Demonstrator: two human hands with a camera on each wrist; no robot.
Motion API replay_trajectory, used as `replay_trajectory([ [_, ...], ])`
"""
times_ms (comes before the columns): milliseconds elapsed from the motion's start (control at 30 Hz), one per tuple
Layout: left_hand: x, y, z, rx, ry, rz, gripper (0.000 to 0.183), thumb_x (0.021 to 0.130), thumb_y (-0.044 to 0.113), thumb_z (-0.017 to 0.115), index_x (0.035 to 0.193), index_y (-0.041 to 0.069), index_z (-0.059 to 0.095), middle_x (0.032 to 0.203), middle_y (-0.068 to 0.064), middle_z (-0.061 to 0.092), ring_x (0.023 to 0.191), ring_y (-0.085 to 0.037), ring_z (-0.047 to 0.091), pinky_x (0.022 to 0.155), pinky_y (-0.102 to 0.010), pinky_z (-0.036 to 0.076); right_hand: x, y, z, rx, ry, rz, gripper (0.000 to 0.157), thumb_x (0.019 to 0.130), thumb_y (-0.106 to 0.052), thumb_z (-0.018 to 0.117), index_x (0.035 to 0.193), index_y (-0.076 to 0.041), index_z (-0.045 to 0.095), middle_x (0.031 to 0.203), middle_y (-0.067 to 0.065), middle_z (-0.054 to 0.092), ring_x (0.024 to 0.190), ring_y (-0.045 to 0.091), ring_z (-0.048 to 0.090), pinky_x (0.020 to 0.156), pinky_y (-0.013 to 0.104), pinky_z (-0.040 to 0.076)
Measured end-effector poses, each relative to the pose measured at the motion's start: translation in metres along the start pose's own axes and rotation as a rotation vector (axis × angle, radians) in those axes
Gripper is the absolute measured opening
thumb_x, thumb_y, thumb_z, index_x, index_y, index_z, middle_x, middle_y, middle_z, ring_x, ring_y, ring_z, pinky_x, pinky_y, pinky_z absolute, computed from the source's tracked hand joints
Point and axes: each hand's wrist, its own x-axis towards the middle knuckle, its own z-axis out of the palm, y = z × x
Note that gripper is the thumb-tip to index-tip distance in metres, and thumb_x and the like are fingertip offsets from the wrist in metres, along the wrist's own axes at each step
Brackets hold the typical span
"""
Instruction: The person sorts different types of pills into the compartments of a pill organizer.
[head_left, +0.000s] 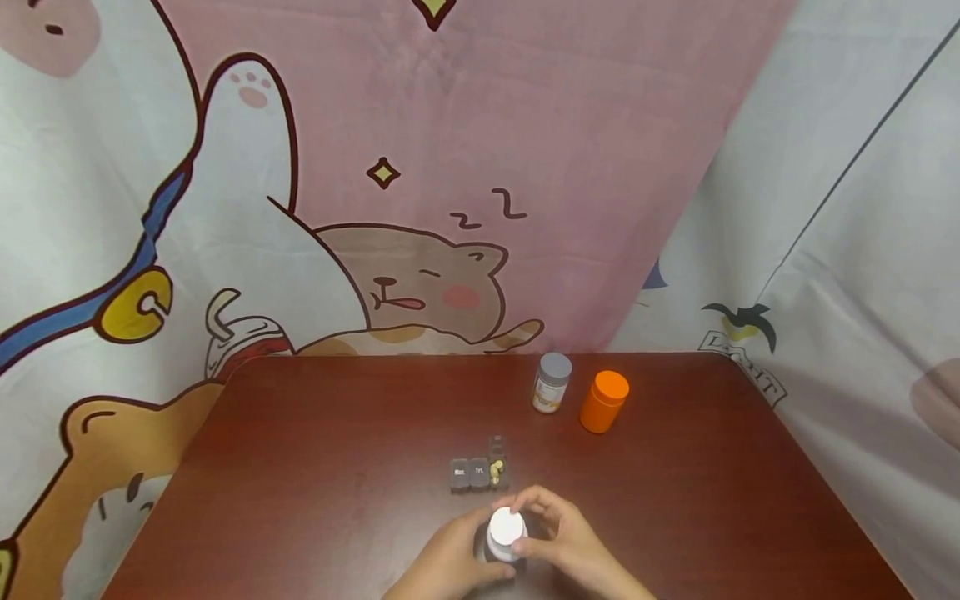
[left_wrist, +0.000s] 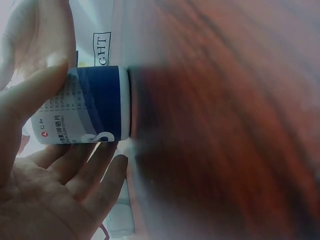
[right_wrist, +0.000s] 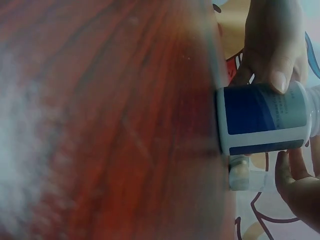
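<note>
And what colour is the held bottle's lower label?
Lower label: mostly dark blue, clearest in left wrist view.

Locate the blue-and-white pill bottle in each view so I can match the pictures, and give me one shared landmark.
Head: the blue-and-white pill bottle is near the bottom edge, slightly right of centre, between the left hand and right hand.
Left wrist: the bottle appears sideways in the left half.
Right wrist: the bottle appears sideways near the right edge.
Shared landmark: the red-brown tabletop.

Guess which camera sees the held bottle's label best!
Left wrist: the label is up close, with a red mark and writing. Right wrist shows mainly its blue part, writing faint; head view, mostly the bottle's white top.
</note>
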Motion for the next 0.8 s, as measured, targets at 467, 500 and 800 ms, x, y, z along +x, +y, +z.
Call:
replay_trajectory([
  [467,0.0008,-0.0013,0.0004,-0.038,0.026,0.022,0.072,0.065,0.035,0.080,0.128,0.011,0.057,0.120,-0.008,0.069,0.105,-0.017,0.061,0.089,-0.046,0.053,-0.0017,0.0062,-0.0016,-0.128,0.067,0.076,0.041,0.073,-0.004,0.073,0.111,0.002,0.056,0.112,0.021,0.064,0.106,0.015,0.059,0.094,0.025,0.048],
  [500,0.0007,-0.0017,0.0007,-0.039,0.026,0.022,0.071,0.065,0.035,0.079,0.128,0.011,0.057,0.120,-0.009,0.069,0.105,-0.017,0.061,0.090,-0.047,0.053,-0.0018,0.0068,-0.0017,-0.123,0.063,0.069,0.041,0.073,-0.003,0.072,0.111,0.003,0.056,0.113,0.017,0.065,0.106,0.016,0.060,0.094,0.026,0.048],
  [800,0.0013,-0.0032,0.0007,-0.034,0.030,0.028,0.071,0.064,0.037,0.080,0.126,0.010,0.058,0.119,-0.008,0.070,0.104,-0.016,0.061,0.089,-0.045,0.054,-0.0017,0.0095,-0.0046,-0.112,0.023,0.048,0.042,0.074,-0.002,0.071,0.113,0.003,0.055,0.115,0.000,0.068,0.108,0.015,0.059,0.096,0.026,0.046],
])
